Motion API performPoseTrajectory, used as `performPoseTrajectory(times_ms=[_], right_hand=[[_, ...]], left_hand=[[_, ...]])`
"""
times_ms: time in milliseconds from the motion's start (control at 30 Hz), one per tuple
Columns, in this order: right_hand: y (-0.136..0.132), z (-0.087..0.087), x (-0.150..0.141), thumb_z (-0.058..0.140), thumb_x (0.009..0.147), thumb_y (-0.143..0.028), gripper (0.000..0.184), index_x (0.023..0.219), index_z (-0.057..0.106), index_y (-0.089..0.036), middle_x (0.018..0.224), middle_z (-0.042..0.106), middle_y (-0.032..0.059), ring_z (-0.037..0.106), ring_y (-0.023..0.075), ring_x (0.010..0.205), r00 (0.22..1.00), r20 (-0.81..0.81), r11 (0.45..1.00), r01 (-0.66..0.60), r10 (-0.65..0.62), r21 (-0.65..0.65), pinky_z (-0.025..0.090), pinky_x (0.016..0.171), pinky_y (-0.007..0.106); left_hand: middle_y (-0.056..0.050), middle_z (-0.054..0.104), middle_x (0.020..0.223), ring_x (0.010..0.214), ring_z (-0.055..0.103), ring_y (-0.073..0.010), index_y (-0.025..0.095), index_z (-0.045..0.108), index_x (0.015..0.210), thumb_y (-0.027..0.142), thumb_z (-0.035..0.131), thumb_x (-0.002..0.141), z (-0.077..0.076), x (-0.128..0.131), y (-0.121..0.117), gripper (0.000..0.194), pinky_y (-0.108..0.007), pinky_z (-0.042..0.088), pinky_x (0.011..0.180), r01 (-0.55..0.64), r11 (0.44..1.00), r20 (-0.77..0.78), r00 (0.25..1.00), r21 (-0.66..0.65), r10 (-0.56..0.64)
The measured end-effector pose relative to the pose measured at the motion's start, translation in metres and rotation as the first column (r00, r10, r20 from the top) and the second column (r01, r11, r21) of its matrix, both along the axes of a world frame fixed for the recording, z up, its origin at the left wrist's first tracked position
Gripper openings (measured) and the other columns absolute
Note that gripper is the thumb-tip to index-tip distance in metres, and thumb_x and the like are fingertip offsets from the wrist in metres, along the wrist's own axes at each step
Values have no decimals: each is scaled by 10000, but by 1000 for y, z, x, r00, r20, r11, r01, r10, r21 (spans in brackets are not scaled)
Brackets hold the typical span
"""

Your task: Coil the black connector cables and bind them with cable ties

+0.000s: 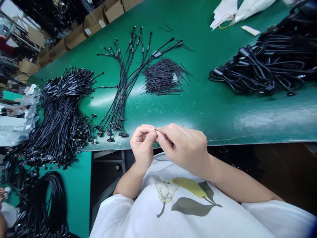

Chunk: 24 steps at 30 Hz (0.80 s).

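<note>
My left hand (143,145) and my right hand (185,147) meet at the table's front edge, thumbs and forefingers pinched together. Between their fingertips shows the dark tip of a thin black twist tie (156,129); most of it is hidden by the fingers. Ahead of my hands lies a flat pile of similar black twist ties (162,77). Left of that, a loose fan of black cables (122,86) with small connectors at both ends stretches across the green table (198,105).
A thick heap of black cables (59,109) covers the table's left part, with coiled cables (53,195) on a lower green surface. Bundled black cables (262,66) lie at right, near white paper scraps (225,13). Cardboard boxes (95,21) line the far edge. Part of another person's arm (3,211) shows lower left.
</note>
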State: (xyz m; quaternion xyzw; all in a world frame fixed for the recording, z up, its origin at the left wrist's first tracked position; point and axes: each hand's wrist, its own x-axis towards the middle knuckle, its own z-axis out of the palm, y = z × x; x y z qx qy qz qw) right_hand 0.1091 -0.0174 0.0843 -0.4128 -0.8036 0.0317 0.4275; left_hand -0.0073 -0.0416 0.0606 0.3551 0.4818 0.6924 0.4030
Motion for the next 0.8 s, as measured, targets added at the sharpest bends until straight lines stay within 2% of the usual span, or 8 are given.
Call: performPoseTrajectory(times_ms=[367, 500, 667, 800], right_hand=[[2, -1, 3, 478, 935, -193, 277, 677, 576, -167, 583, 569, -32, 493, 69, 511, 997, -22, 996, -70, 68, -56, 272, 515, 240], [3, -1, 5, 467, 949, -202, 283, 699, 595, -172, 598, 588, -32, 504, 70, 528, 995, -26, 992, -94, 92, -79, 280, 523, 243], [3, -2, 6, 467, 957, -219, 274, 734, 621, -172, 609, 601, -30, 520, 78, 535, 994, -28, 991, -110, 108, -75, 280, 507, 251], [3, -2, 6, 477, 955, -203, 241, 759, 615, -175, 650, 627, -31, 554, 73, 572, 981, -118, 980, -164, 151, -109, 339, 539, 221]], left_hand=[[-3, 622, 730, 663, 604, -96, 174, 645, 714, 364, 798, 718, 2, -3, 0, 244, -198, 465, 590, 56, 996, 12, 998, -70, -55], [6, 626, 737, 547, 542, -55, 169, 637, 724, 357, 793, 725, 1, -4, 0, 244, -180, 435, 525, 96, 992, 34, 995, -84, -94], [12, 627, 745, 514, 513, -40, 171, 639, 745, 309, 764, 765, 1, -5, -1, 187, -178, 429, 521, 148, 988, 57, 988, -51, -145], [16, 592, 742, 504, 492, -41, 180, 622, 746, 314, 753, 775, 3, -5, 0, 190, -186, 418, 512, 178, 984, 78, 981, -20, -176]])
